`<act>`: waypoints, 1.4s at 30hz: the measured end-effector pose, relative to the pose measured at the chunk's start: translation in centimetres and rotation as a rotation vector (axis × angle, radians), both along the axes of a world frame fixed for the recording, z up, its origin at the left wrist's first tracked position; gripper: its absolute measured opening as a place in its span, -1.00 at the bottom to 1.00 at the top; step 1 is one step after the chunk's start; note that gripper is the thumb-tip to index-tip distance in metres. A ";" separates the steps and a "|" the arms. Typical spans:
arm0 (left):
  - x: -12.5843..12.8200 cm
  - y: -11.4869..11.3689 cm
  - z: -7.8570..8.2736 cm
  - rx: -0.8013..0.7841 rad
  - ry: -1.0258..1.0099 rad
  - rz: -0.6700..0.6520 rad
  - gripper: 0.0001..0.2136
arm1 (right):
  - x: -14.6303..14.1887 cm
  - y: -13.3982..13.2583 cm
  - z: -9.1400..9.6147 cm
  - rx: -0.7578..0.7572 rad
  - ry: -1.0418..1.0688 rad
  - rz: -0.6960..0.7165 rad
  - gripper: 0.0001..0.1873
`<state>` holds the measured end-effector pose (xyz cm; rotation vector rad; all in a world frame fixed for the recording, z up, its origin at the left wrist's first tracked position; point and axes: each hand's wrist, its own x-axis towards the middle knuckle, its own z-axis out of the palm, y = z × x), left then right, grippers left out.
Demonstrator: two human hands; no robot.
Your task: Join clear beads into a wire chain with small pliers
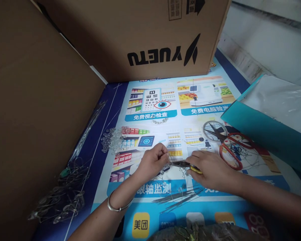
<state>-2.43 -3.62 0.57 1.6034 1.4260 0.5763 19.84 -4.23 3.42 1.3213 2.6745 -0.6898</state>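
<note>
Roughly midway, judging by the layout: a tangled heap of beaded wire pieces (62, 197) lies at the left edge of the printed mat (205, 100), while a loose pile of clear beads (112, 139) left of centre and a bundle of straight wires (178, 197) near the front edge sit unused. At mat centre the left hand (154, 160) is closed to a pinch on a thin wire (168, 160). The right hand (210, 169) is wrapped round yellow-handled pliers (182, 164) whose tips meet that wire, with red-handled scissors (225, 142) lying just beyond it.
</note>
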 end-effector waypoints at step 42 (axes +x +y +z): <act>0.1 -0.4 -0.4 0.166 0.264 -0.183 -0.94 | -0.9 -0.1 0.3 0.178 -0.091 0.105 -0.79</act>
